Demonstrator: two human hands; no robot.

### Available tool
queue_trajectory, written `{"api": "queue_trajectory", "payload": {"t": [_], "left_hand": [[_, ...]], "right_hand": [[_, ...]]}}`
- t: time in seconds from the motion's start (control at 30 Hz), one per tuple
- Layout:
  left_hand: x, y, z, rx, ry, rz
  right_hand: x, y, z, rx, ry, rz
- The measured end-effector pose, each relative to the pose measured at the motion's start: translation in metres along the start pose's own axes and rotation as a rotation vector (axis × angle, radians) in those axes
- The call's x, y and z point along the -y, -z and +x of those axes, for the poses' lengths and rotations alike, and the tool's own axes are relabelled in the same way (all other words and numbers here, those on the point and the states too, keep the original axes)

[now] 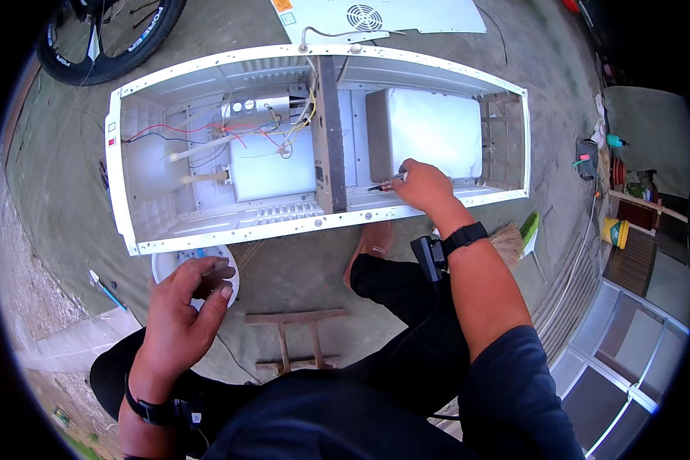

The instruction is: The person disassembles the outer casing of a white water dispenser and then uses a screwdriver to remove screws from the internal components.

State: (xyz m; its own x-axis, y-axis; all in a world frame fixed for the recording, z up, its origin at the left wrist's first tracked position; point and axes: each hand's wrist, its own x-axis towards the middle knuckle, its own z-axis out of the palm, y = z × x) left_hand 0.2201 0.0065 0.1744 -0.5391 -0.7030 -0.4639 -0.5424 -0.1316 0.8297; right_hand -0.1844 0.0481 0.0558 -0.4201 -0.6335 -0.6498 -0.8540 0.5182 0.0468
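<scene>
A long white metal appliance cabinet [245,227], looking like a water dispenser, lies on the ground with its side open. My right hand [424,186] reaches into its right half, closed on a slim metal tool with a dark tip [383,185]; its exact kind is too small to tell. That tool is beside a white box-shaped block [435,130]. My left hand [188,308] hovers above a round white dish [232,264], fingers curled but apart from the thumb, holding nothing visible. What the dish contains is mostly hidden behind the hand.
Loose coloured wires [184,130] run through the cabinet's left half, and a dark crossbar [330,138] divides it. A small wooden stool [299,316] stands before me. Beyond are a wheel [92,57], a white vented panel [429,15], a straw broom [507,241] and a yellow bucket [613,232].
</scene>
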Motion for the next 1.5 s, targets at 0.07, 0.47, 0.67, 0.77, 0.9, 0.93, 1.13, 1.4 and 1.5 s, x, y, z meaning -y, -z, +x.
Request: {"api": "queue_trajectory", "payload": {"t": [0.07,0.47,0.67,0.77,0.9,0.93,1.13,1.4,1.5], "left_hand": [[0.001,-0.001,0.000,-0.003,0.007,-0.007],[0.001,-0.002,0.007,0.005,-0.008,-0.007],[0.005,0.001,0.007,-0.060,-0.074,0.027],[0.001,-0.003,0.010,-0.079,-0.113,0.000],[-0.008,-0.004,0.004,0.040,-0.139,-0.054],[-0.011,-0.007,0.002,0.047,-0.129,-0.106],[-0.008,-0.008,-0.007,0.207,-0.107,-0.242],[-0.005,0.010,-0.009,0.237,-0.025,0.043],[0.009,0.017,-0.013,0.202,-0.140,0.408]], "right_hand": [[-0.001,0.001,-0.001,0.002,-0.008,-0.007],[-0.008,0.039,-0.014,-0.085,0.024,0.063],[-0.018,0.114,-0.057,-0.232,0.223,0.389],[-0.015,0.136,-0.087,-0.157,0.340,0.635],[0.017,0.138,-0.118,0.005,0.573,0.880],[0.028,0.134,-0.121,0.037,0.644,0.920],[0.076,0.116,-0.134,0.336,0.720,0.991],[0.078,0.117,-0.129,0.431,0.593,1.069],[0.071,0.118,-0.125,0.340,0.566,1.081]]}}
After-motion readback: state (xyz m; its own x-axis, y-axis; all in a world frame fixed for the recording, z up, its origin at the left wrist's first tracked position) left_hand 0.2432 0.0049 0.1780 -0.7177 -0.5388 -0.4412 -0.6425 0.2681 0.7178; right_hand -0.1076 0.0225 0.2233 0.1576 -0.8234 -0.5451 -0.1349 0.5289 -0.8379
